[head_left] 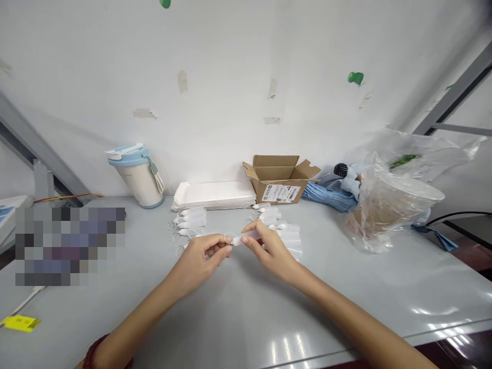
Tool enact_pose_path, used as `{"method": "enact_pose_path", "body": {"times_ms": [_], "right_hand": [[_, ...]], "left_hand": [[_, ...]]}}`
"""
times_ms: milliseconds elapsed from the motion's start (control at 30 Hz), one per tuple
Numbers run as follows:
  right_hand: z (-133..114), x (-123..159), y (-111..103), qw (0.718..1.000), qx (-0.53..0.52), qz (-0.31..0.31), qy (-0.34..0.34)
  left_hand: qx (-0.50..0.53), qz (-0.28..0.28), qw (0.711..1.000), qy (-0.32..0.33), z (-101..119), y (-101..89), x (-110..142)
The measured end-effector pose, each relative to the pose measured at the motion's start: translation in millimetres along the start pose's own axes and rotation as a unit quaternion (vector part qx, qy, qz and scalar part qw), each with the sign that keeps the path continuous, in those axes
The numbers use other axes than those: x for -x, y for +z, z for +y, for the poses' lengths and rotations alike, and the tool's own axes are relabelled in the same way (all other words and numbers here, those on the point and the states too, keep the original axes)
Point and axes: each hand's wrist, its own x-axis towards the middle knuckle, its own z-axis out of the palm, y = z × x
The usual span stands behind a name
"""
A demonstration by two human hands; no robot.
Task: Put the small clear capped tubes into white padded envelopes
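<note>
A small translucent white tube [250,234] with a pointed white cap and a thin loop is held above the table between my two hands. My right hand [271,251] is closed round its body. Fingertips of my left hand [207,256] pinch at the cap end, by the loop. Similar looped tubes lie in two groups behind my hands: one group [194,218] to the left, another group [292,238] to the right. My hands and wrists partly hide both groups.
Against the wall stand a cream tumbler [142,182] with a blue lid, a stack of flat white packages [215,193] and an open cardboard box [277,179]. Blue folded fabric [328,197] and a bagged tub [395,200] sit at right. A yellow tag [21,323] is at left.
</note>
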Motion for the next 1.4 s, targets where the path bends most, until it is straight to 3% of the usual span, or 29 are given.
{"method": "enact_pose_path", "body": {"times_ms": [167, 333, 667, 900, 1133, 1400], "right_hand": [[-3.1, -1.0, -6.9, 0.999, -0.027, 0.029, 0.012], [-2.2, 0.4, -4.0, 0.999, -0.032, 0.014, 0.011], [-4.9, -0.9, -7.9, 0.999, -0.041, 0.023, 0.023], [-6.0, 0.8, -3.6, 0.996, -0.066, 0.049, 0.03], [1.2, -0.6, -6.9, 0.991, -0.112, 0.066, 0.044], [-1.0, -0.9, -4.7, 0.999, -0.034, 0.013, 0.005]], "left_hand": [[0.039, 0.03, 0.999, -0.025, 3.0, -1.8, 0.2], [0.044, 0.02, 0.998, -0.039, 5.7, -2.3, 1.2], [0.006, 0.006, 1.0, 0.001, 7.9, -6.1, 1.2], [0.045, -0.001, 0.999, 0.015, 8.1, -8.0, 1.1], [0.093, 0.068, 0.993, -0.016, 3.2, -11.9, -1.2], [0.066, 0.01, 0.998, -0.014, 9.0, -11.2, -1.2]]}}
